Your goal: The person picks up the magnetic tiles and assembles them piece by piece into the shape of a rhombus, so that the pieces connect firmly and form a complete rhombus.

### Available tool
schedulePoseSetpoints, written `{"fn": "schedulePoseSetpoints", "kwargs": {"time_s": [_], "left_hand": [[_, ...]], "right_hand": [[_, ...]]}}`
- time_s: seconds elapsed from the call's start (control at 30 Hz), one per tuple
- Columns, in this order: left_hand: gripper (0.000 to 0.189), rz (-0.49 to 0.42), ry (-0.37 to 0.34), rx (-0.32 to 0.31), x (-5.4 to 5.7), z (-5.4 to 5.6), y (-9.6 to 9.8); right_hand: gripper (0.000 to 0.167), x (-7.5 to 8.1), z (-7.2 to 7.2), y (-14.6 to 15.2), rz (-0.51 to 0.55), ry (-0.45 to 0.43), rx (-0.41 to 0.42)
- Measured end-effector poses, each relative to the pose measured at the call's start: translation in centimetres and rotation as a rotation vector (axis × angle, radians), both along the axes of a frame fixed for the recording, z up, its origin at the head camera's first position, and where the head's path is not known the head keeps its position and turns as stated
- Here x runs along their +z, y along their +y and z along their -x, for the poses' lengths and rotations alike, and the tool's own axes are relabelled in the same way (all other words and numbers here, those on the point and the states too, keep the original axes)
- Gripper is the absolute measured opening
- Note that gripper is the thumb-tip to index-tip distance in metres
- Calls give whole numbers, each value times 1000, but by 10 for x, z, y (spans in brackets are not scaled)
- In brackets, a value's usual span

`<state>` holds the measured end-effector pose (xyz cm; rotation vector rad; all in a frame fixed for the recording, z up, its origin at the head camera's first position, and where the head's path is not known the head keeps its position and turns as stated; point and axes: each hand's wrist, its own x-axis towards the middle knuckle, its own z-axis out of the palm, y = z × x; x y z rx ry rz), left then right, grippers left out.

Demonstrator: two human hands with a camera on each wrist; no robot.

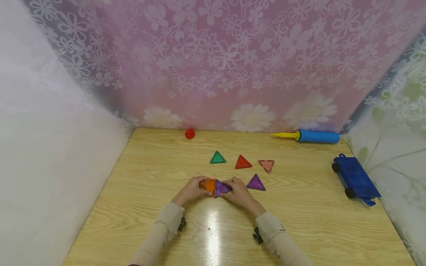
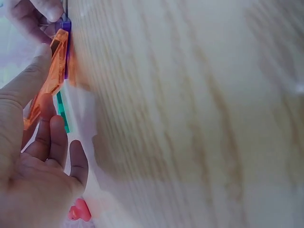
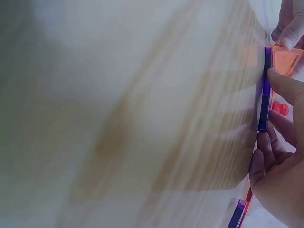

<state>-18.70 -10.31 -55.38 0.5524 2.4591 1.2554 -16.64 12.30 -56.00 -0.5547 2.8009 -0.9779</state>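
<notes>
My left hand (image 1: 194, 189) pinches an orange see-through triangle tile (image 1: 208, 186) between thumb and fingers. In the left wrist view this orange tile (image 2: 56, 64) is tilted up off the table. My right hand (image 1: 240, 192) holds a purple triangle tile (image 1: 221, 188) by its edges, and in the right wrist view that purple tile (image 3: 265, 90) lies low along the tabletop. One edge of the orange tile meets the purple one. Just right of my right hand lies a second purple triangle (image 1: 256, 183).
Beyond my hands lie green (image 1: 217, 158), red (image 1: 243, 162) and pink (image 1: 267, 165) triangle tiles. A small red object (image 1: 189, 133) sits at the back edge. Back right is a blue pump with a yellow nozzle (image 1: 317, 136); a blue toy wagon (image 1: 357, 178) stands at the right edge.
</notes>
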Motion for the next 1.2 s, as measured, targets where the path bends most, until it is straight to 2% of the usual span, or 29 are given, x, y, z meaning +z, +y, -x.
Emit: {"fn": "schedulePoseSetpoints", "kwargs": {"time_s": [0.33, 0.63, 0.8, 1.03, 1.2], "left_hand": [[53, -80, -7, -16, 0, 0, 4], [52, -83, 80, -31, -5, 1, 4], [51, -96, 76, -34, -7, 2, 4], [50, -70, 76, -37, -8, 2, 2], [48, -85, 93, -55, -6, 2, 2]], "right_hand": [[48, 0, -1, 0, 1, 15, 1], [50, -1, -1, 0, 2, 18, 4], [50, -2, -1, 1, 6, 14, 2], [47, -1, 2, 1, 26, 2, 21], [40, -1, 7, 0, 84, 47, 10]]}}
